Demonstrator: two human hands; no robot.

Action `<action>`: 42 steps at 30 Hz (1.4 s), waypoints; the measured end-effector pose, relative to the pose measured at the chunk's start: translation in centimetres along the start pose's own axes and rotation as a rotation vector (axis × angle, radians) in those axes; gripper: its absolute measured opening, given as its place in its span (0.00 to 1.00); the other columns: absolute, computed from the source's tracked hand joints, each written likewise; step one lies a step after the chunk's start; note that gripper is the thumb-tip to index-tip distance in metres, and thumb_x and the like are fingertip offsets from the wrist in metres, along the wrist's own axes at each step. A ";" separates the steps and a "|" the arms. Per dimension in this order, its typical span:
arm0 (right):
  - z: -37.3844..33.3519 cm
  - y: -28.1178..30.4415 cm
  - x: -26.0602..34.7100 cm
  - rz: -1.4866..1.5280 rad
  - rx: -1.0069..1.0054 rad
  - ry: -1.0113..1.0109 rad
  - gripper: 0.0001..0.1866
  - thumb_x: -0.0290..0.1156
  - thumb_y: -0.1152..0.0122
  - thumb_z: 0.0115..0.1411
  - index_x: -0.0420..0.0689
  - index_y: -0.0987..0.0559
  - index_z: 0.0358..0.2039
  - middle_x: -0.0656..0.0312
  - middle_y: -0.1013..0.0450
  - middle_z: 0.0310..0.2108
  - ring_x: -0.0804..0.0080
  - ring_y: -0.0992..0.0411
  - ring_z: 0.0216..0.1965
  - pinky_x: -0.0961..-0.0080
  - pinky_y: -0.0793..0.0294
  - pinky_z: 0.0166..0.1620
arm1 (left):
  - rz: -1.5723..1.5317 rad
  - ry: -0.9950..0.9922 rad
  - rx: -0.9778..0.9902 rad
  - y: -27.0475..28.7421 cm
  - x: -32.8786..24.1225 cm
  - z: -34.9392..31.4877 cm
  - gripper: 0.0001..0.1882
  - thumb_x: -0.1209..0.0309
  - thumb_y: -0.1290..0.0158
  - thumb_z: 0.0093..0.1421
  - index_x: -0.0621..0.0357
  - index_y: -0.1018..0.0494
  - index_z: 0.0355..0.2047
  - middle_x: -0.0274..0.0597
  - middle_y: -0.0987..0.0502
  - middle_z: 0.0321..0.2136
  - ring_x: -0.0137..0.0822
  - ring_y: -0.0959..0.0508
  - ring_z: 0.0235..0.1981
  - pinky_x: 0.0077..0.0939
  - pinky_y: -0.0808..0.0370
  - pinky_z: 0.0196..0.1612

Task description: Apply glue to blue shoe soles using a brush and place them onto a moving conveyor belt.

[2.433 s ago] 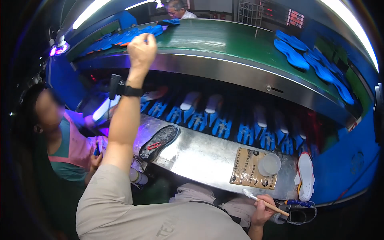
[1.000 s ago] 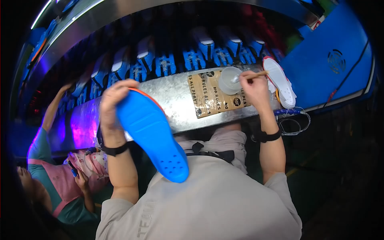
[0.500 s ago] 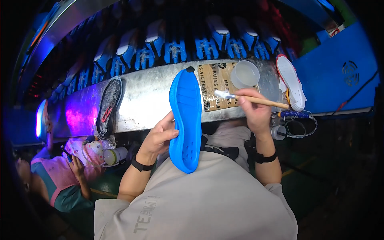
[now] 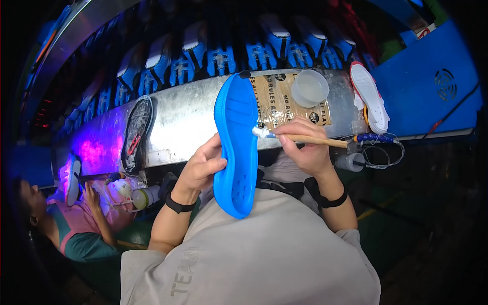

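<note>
A blue shoe sole (image 4: pixel 237 147) stands nearly upright in front of me, its hollow inner side facing up, with a dark tip at its far end. My left hand (image 4: pixel 202 163) grips it by the left edge, thumb on the rim. Between the fingers of my right hand (image 4: pixel 308 146) is a wooden-handled brush (image 4: pixel 314 140). The brush's whitish bristles are at the sole's right edge; whether they touch cannot be told. Beyond my right hand, a translucent cup (image 4: pixel 310 88) of liquid rests on brown printed cardboard (image 4: pixel 274 109).
A metal bench (image 4: pixel 175 122) runs across, carrying a dark sole (image 4: pixel 137 134) at left and a white-and-red sole (image 4: pixel 369 96) at right. Shoes on blue racks (image 4: pixel 221 60) line the back. At left, a co-worker (image 4: pixel 81 223) holds another sole (image 4: pixel 72 180). A blue cabinet (image 4: pixel 417 91) stands right.
My right hand has brought the brush left and nearer, from over the cardboard to the sole's right edge. The blue sole has barely moved. The co-worker's sole has come down off the bench side.
</note>
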State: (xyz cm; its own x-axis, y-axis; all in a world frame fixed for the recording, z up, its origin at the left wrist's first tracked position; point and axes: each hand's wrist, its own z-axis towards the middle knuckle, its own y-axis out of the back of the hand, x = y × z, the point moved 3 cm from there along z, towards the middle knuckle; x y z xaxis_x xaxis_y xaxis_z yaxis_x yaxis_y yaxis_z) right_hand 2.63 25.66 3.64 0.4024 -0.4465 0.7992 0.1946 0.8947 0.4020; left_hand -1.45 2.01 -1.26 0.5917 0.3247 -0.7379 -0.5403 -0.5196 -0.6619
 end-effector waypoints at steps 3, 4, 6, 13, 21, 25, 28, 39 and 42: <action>0.0 0.1 -0.1 0.012 -0.014 -0.021 0.04 0.21 0.37 0.53 0.39 0.18 0.31 0.57 0.22 0.26 0.66 0.25 0.27 0.73 0.26 0.33 | -0.015 0.001 -0.023 0.1 0.1 0.0 0.44 0.67 0.40 0.59 0.68 0.50 0.69 0.52 0.31 0.59 0.43 0.25 0.56 0.39 0.29 0.60; 0.2 0.3 -0.4 0.015 -0.051 -0.032 0.04 0.21 0.37 0.54 0.38 0.18 0.31 0.57 0.22 0.26 0.66 0.25 0.27 0.73 0.26 0.33 | 0.000 0.017 0.000 -0.1 0.0 0.0 0.44 0.67 0.40 0.59 0.68 0.50 0.69 0.52 0.31 0.59 0.43 0.26 0.56 0.38 0.29 0.60; 0.8 0.6 -0.4 0.003 -0.105 -0.047 0.04 0.21 0.38 0.55 0.38 0.18 0.31 0.57 0.22 0.26 0.67 0.25 0.27 0.73 0.27 0.33 | 0.015 0.037 0.025 -0.6 -0.1 -0.1 0.44 0.67 0.40 0.59 0.68 0.50 0.69 0.52 0.31 0.59 0.43 0.26 0.57 0.38 0.29 0.61; 1.2 0.6 0.4 -0.055 -0.147 0.038 0.05 0.20 0.38 0.53 0.38 0.18 0.32 0.57 0.23 0.25 0.66 0.27 0.26 0.73 0.28 0.32 | 0.144 -0.028 -0.005 -0.2 -0.6 -0.2 0.44 0.63 0.39 0.56 0.70 0.46 0.67 0.50 0.30 0.58 0.40 0.27 0.57 0.34 0.32 0.62; 0.3 0.4 2.4 0.051 0.075 0.044 0.03 0.20 0.37 0.51 0.39 0.19 0.28 0.58 0.24 0.24 0.66 0.28 0.25 0.72 0.29 0.30 | 0.202 -0.125 -0.025 -0.1 -1.5 0.4 0.44 0.66 0.39 0.56 0.70 0.47 0.68 0.50 0.32 0.60 0.41 0.31 0.61 0.36 0.37 0.65; 0.9 0.4 2.3 0.022 -0.026 0.064 0.04 0.20 0.38 0.51 0.39 0.19 0.29 0.58 0.23 0.24 0.66 0.27 0.25 0.72 0.29 0.30 | 0.210 -0.109 -0.002 -0.5 -1.6 0.4 0.44 0.67 0.39 0.56 0.70 0.48 0.68 0.50 0.33 0.61 0.41 0.31 0.62 0.36 0.37 0.65; 0.8 0.5 2.3 -0.002 -0.026 0.049 0.04 0.19 0.38 0.51 0.38 0.18 0.29 0.59 0.23 0.25 0.66 0.27 0.25 0.72 0.29 0.30 | 0.204 -0.133 0.002 -0.8 -2.0 0.6 0.44 0.68 0.40 0.57 0.69 0.48 0.68 0.50 0.33 0.61 0.41 0.32 0.62 0.36 0.38 0.65; -0.9 0.2 3.9 0.055 0.080 0.079 0.04 0.19 0.38 0.48 0.39 0.19 0.26 0.60 0.25 0.22 0.67 0.31 0.23 0.72 0.31 0.29 | 0.180 -0.152 -0.037 -1.2 -2.3 0.6 0.44 0.68 0.40 0.57 0.68 0.49 0.69 0.49 0.33 0.61 0.40 0.31 0.61 0.36 0.36 0.65; -0.9 0.3 3.7 0.064 0.065 0.080 0.04 0.19 0.38 0.48 0.39 0.19 0.26 0.60 0.25 0.22 0.67 0.31 0.23 0.72 0.31 0.29 | 0.181 -0.156 -0.027 -1.1 -2.4 0.9 0.44 0.67 0.40 0.58 0.67 0.49 0.69 0.49 0.34 0.61 0.40 0.31 0.62 0.36 0.36 0.65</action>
State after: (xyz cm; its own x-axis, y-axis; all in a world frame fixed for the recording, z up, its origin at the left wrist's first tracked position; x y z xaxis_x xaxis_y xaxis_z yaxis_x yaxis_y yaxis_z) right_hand 4.95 24.31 6.34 0.4825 -0.3842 0.7871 0.1085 0.9179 0.3816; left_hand -2.81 2.57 1.12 0.3858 0.3415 -0.8570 -0.6117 -0.6008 -0.5147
